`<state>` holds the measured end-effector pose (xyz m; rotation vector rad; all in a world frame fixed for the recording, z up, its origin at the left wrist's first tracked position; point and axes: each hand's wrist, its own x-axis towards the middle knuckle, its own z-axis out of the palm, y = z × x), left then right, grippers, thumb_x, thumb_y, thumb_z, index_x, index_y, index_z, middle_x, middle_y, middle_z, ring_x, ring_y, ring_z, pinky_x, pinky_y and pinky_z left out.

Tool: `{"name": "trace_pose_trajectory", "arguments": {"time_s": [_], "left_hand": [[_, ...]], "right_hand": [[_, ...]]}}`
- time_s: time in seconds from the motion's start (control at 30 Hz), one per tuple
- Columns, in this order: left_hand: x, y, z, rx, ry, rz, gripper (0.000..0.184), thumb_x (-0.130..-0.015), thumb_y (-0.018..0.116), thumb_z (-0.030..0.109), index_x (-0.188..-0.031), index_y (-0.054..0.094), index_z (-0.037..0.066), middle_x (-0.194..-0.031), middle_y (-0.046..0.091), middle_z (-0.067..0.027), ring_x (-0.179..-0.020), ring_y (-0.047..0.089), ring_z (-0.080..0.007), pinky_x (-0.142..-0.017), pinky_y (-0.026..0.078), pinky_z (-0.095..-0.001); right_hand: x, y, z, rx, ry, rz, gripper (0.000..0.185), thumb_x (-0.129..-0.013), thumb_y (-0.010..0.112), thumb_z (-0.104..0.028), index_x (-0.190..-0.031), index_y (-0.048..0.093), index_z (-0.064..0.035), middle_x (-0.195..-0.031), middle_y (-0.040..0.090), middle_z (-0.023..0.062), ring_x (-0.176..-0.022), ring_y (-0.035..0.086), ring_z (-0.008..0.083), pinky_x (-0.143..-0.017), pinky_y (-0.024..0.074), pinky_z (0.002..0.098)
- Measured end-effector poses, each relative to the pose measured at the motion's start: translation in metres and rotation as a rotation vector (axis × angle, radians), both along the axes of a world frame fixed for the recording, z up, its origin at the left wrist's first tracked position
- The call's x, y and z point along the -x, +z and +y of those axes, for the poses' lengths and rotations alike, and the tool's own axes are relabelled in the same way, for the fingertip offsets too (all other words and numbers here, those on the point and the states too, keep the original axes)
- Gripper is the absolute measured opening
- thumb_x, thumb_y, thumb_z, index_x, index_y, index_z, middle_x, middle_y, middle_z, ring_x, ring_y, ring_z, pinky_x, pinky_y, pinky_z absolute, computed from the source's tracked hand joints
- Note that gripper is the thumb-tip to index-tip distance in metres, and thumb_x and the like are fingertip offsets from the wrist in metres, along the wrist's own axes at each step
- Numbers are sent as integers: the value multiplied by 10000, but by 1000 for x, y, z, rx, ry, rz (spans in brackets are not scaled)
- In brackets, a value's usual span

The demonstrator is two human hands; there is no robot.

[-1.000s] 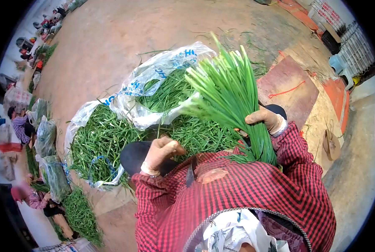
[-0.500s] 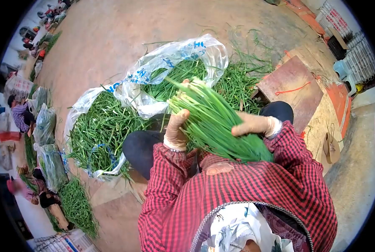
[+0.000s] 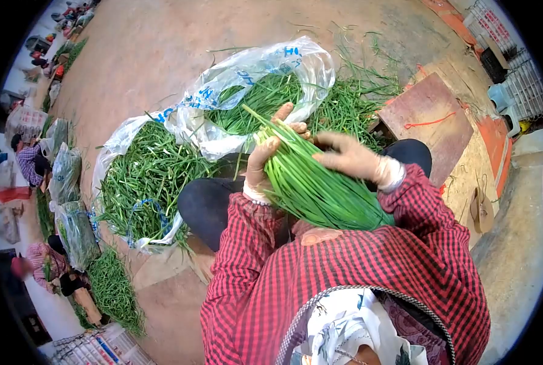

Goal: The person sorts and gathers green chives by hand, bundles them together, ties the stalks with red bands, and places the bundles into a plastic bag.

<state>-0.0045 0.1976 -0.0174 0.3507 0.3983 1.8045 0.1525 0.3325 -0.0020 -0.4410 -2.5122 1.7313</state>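
Observation:
A thick bunch of garlic chives [image 3: 320, 182] lies slantwise before my chest, pale ends at the upper left and green leaves towards my right sleeve. Wrapped around its pale end is my gloved left hand [image 3: 260, 167], thumb on the near side and fingertips showing beyond. My gloved right hand [image 3: 353, 159] lies over the far right side of the bunch, fingers stretched towards the left fingertips and slightly blurred. Beyond my knees stand two clear plastic bags with blue print: the left bag [image 3: 122, 139] is full of loose chives [image 3: 156, 176], and the far bag [image 3: 222, 73] holds more.
Loose chives [image 3: 350, 115] lie beside the far bag. A reddish board [image 3: 429, 118] is at my right, with a sandal [image 3: 482, 210] near it. Along the left wall, people sit by filled bags [image 3: 76, 234] and a chive heap [image 3: 113, 289]. Crates [image 3: 524, 85] stand far right.
My right hand has moved up and left along the bunch, from the leaves towards the pale end. My left hand keeps its hold, with more of its far fingers now showing.

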Motion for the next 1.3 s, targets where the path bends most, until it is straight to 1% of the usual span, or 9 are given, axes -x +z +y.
{"name": "trace_pose_trajectory", "arguments": {"time_s": [0.27, 0.37, 0.53, 0.63, 0.7, 0.77, 0.83, 1.1, 1.3], "left_hand": [[-17, 12, 3, 211, -29, -66, 488, -881, 616, 264, -1291, 493, 32, -1160, 624, -147, -1002, 647, -267, -871, 550, -405], [-13, 14, 6, 141, 12, 88, 594, -876, 632, 274, -1369, 423, 18, -1165, 613, -135, -1038, 620, -252, -918, 519, -377], [-5, -10, 5, 205, 78, -27, 577, -889, 647, 260, -1366, 432, 17, -1147, 612, -125, -1021, 616, -215, -893, 530, -366], [-3, -20, 8, 276, 131, -10, 567, -891, 663, 312, -1337, 468, 21, -1138, 617, -125, -998, 624, -211, -869, 547, -364], [-4, -22, 12, 310, 144, -30, 577, -891, 669, 347, -1336, 475, 34, -1144, 616, -119, -1001, 623, -208, -873, 546, -364], [-7, -18, 12, 284, 126, -37, 590, -892, 670, 370, -1338, 465, 43, -1156, 613, -110, -1000, 624, -216, -881, 543, -373], [-12, -10, 11, 187, 103, -123, 609, -858, 722, 270, -1342, 428, 45, -1131, 615, -95, -1001, 617, -209, -885, 533, -370], [-4, -28, 11, 243, 165, -52, 428, -842, 648, 70, -1230, 478, 7, -1019, 628, -100, -925, 631, -190, -835, 526, -315], [1, -42, 18, 296, 184, -22, 300, -847, 588, 45, -1136, 531, -9, -938, 625, -86, -826, 624, -170, -769, 527, -292]], "right_hand": [[92, 55, 25, -358, 97, 54, 301, -905, 620, -262, -1081, 688, -28, -1034, 691, 103, -889, 646, 169, -807, 515, 303], [107, 101, 19, -18, -179, 167, 285, -908, 645, -304, -1047, 721, -68, -912, 727, 38, -754, 637, 134, -739, 522, 317], [94, 196, 46, -234, -445, 867, 336, -1000, 491, -378, -1142, 620, -102, -744, 625, 21, -641, 552, 122, -599, 491, 281], [59, 218, 51, -354, -231, 540, 290, -1009, 486, -315, -1095, 640, -84, -735, 612, 18, -581, 534, 95, -495, 441, 212], [62, 160, 31, -428, -388, 376, 276, -1006, 497, -301, -1074, 647, -80, -731, 614, 19, -572, 539, 97, -490, 438, 201], [59, 70, 36, -1041, -228, 239, 463, -931, 579, -354, -1320, 552, -103, -804, 702, 101, -604, 646, 262, -618, 527, 401], [54, 59, -1, -903, 17, -330, 506, -955, 450, -298, -1401, 406, -61, -851, 689, 159, -786, 675, 342, -656, 540, 427], [51, 26, -6, -707, 33, -163, 610, -932, 490, -387, -1410, 360, -30, -877, 689, 166, -779, 672, 348, -673, 525, 447], [34, 42, -32, -425, -169, 302, 299, -834, 716, -291, -1019, 664, -62, -894, 649, 79, -742, 638, 229, -678, 518, 334]]}}
